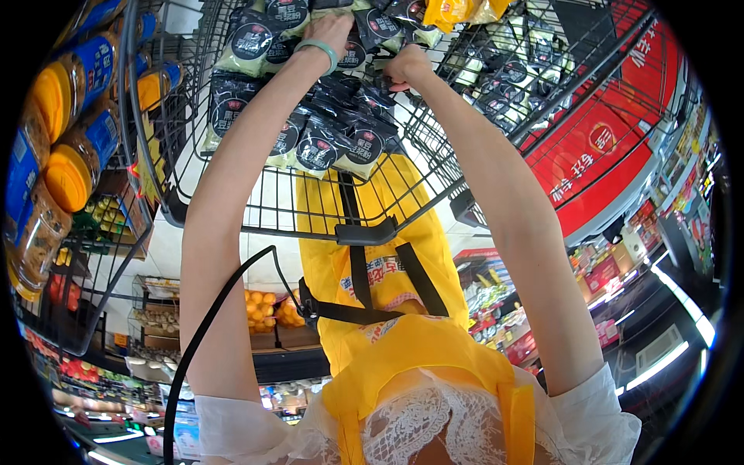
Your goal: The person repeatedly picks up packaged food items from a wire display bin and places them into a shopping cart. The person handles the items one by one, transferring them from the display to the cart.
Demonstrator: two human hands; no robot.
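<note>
Black and pale green plastic packets [317, 145] bearing writing fill a black wire basket [279, 229] in front of me. My left hand [326, 35], with a green bangle [318, 53] at the wrist, lies on packets at the top middle; its fingertips are hidden. My right hand [407, 67] is bent in at the right side of the same packets, its fingers curled against a dark packet edge. Whether either hand grips a packet is not plain. Yellow packets [459, 13] lie just beyond the right hand.
At the left, clear jars with orange lids [68, 177] fill another wire rack. More black and green packets [511, 81] lie in a wire basket on the right, by a red panel [587, 145]. Below are bagged oranges [260, 311] and a black cable [200, 325].
</note>
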